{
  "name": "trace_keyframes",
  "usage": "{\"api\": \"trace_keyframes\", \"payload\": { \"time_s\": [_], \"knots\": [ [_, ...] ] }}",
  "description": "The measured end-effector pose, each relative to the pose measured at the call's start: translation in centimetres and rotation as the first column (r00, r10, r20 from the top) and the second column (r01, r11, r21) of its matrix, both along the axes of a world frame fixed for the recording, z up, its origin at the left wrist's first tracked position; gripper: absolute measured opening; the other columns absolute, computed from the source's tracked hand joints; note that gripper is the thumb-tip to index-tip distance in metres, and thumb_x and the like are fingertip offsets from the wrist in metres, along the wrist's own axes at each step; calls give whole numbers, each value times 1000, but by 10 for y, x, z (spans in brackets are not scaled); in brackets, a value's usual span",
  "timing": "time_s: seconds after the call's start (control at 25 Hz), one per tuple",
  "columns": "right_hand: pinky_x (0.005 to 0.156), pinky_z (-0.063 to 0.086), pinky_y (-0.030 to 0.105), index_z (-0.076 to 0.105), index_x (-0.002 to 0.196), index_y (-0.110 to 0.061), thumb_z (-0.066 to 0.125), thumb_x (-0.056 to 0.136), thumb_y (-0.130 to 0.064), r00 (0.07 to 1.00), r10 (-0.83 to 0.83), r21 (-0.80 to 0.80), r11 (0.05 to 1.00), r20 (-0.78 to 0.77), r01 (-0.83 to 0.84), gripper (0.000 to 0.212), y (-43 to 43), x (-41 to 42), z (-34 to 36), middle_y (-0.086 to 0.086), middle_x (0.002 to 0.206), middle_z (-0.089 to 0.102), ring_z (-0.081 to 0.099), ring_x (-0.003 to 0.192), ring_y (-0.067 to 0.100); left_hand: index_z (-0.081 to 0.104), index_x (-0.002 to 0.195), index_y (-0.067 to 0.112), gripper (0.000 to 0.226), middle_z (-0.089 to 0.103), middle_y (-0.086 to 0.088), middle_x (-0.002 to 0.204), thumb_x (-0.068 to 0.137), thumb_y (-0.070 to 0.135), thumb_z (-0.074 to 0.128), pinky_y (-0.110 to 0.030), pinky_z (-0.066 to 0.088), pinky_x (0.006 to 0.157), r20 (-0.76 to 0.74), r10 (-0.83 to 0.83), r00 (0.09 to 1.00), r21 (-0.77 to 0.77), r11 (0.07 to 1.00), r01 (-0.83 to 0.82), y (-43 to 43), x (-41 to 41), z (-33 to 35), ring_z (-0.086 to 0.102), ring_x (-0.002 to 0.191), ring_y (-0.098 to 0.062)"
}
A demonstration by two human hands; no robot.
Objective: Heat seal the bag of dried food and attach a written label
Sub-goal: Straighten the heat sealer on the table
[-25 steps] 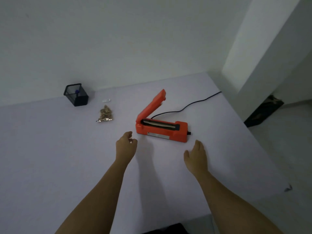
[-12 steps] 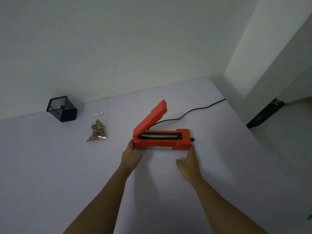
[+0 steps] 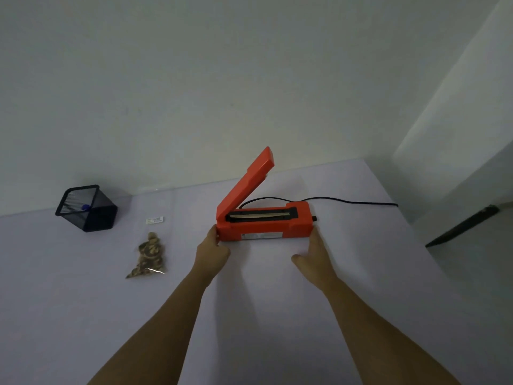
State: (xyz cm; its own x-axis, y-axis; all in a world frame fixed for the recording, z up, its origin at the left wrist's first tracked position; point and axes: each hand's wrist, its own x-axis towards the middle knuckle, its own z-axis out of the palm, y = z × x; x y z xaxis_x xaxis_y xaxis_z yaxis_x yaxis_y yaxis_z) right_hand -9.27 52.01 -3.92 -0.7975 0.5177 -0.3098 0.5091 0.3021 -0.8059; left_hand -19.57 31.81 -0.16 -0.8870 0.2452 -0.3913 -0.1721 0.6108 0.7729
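Head view: the bag (image 3: 150,255) lies left on the desk (image 3: 83,315), likely light, soft and slippery, best pinched at its top edge. Further right, the left hand (image 3: 212,251) grips the left end of the rigid sealer (image 3: 263,227); the right hand (image 3: 315,254) presses its right end with straight fingers.

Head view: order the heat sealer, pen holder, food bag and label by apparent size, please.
1. heat sealer
2. pen holder
3. food bag, its clear edges hard to trace
4. label
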Motion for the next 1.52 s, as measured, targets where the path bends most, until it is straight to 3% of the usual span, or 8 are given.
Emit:
{"api": "trace_keyframes", "payload": {
  "time_s": [0.2,0.44,0.72,0.88,1.0,1.16,1.36,1.52],
  "knots": [
    [108,39,46,9,149,-20,64,71,-5,996,92,13,996,-5,-92,97,41,-57,-6,6,149,31,37,133,25,28,143,14,64,46,-14,137,85,-7,44,-38,41,98,-9,54,999,-20,998,-54,32,-50,-4,46,123,-29],
    [112,33,47,0,150,-18,65,73,-3,994,102,36,994,-40,-101,102,62,-102,-13,7,154,22,29,139,25,29,142,15,65,50,-14,132,83,-6,44,-27,39,83,-45,48,998,-13,999,-49,49,-83,-10,50,114,-25],
    [109,17,23,-5,149,-12,63,78,-1,989,148,80,986,-3,-147,99,69,-111,-16,7,158,8,16,144,21,23,146,18,71,45,-11,140,82,-5,45,-34,43,93,-55,51,997,-38,998,-53,49,-89,-23,46,123,-29],
    [109,17,23,-6,149,-13,61,80,-2,982,185,55,981,33,-186,97,71,-111,-15,5,159,4,13,145,20,13,148,16,77,36,-12,147,82,-6,47,-39,39,103,-32,72,997,-69,995,-74,48,-88,-17,39,131,-29],
    [113,18,28,-7,149,-14,59,80,-3,976,207,20,978,60,-209,97,73,-111,-12,3,159,3,12,145,19,5,148,17,88,18,-8,155,78,-11,50,-42,28,112,-268,132,954,-22,989,-143,50,-85,3,22,140,-26],
    [114,23,31,-6,150,-16,58,78,-3,972,219,6,975,85,-221,97,73,-111,-6,2,159,5,15,144,19,1,148,21,94,9,-2,157,75,-12,50,-42,27,112,-532,-188,825,-131,982,139,60,-87,22,15,142,-24],
    [116,21,32,-10,149,-17,54,80,0,962,240,-5,971,128,-241,95,74,-109,-2,0,159,-1,12,145,19,2,148,23,92,6,2,158,76,-5,50,-42,19,115,-440,-486,755,-398,859,321,67,-95,20,5,144,-20],
    [111,22,29,-11,149,-18,53,81,0,959,246,-16,969,144,-246,95,76,-109,0,-1,159,-1,13,144,19,3,149,21,83,5,3,158,82,2,49,-41,11,117,-373,-628,683,-611,720,328,77,-103,21,5,144,-21]
  ]
}}
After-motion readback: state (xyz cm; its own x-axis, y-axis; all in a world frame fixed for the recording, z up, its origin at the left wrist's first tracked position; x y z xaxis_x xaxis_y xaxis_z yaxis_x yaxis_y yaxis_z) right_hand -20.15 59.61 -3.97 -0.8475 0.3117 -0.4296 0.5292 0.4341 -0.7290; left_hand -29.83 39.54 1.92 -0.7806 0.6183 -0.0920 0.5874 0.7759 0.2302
